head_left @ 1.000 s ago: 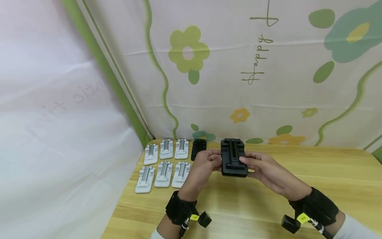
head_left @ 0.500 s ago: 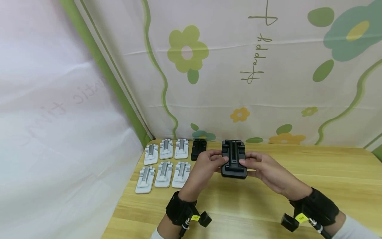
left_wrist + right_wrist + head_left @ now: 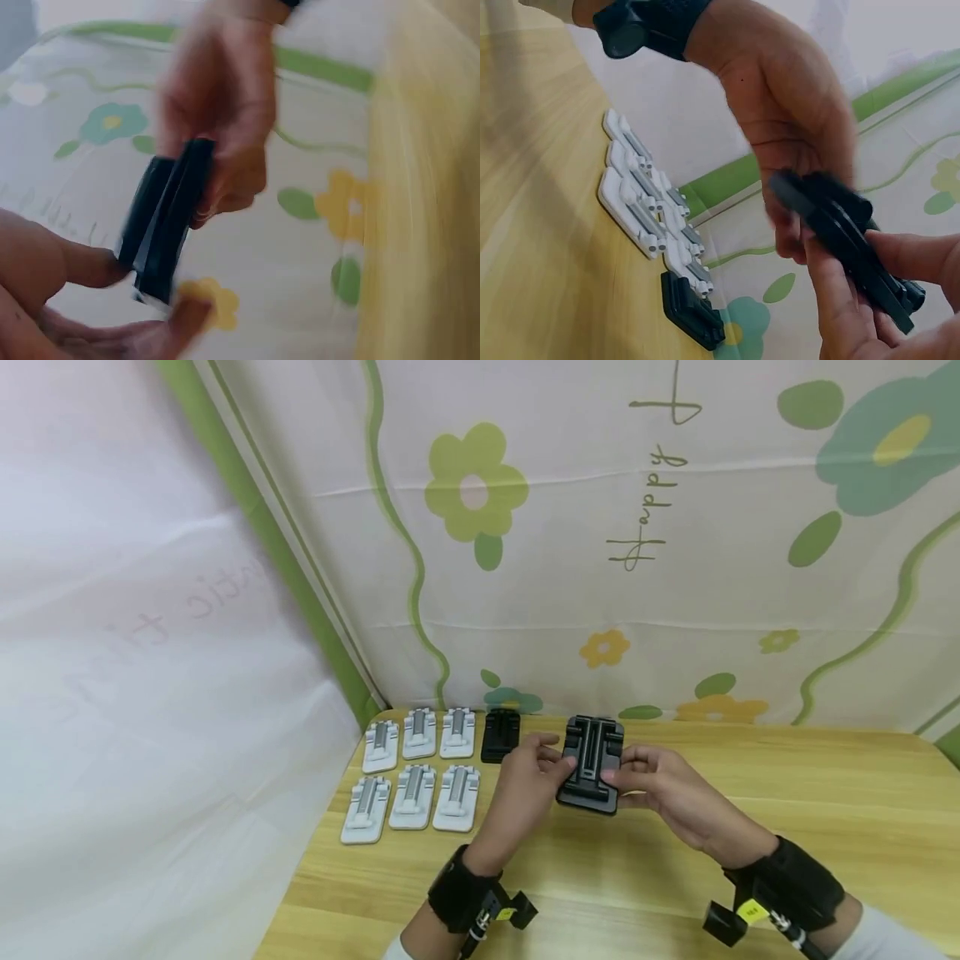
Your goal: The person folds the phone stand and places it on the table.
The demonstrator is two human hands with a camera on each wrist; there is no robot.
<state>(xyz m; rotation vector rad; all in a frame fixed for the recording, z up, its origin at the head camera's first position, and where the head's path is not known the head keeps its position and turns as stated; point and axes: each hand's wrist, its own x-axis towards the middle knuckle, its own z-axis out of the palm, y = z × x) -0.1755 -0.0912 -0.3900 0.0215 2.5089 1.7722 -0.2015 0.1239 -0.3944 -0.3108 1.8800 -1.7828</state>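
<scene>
A folded black phone stand point(image 3: 592, 760) is held up over the table between both hands, leaning slightly in the head view. My right hand point(image 3: 671, 789) grips its right side, thumb on the front and fingers behind. At the opposite edge, the thumb of my left hand point(image 3: 525, 785) overlaps the front, with the index finger spread away from the stand. In the left wrist view, the stand's lower end point(image 3: 154, 285) lies between the left thumb and a blurred fingertip. The right wrist view shows the stand point(image 3: 847, 240) edge-on, its far end in front of the left palm.
Several white phone stands point(image 3: 411, 797) lie in two rows at the table's left. Another black phone stand point(image 3: 500, 735) lies at the right end of the back row. A flower-printed curtain point(image 3: 555, 560) hangs right behind the wooden table point(image 3: 825, 802).
The black stand has tipped to one side and come slightly lower and nearer. The left thumb moved onto its front, then the left index finger spread off the edge. The right hand keeps its grip.
</scene>
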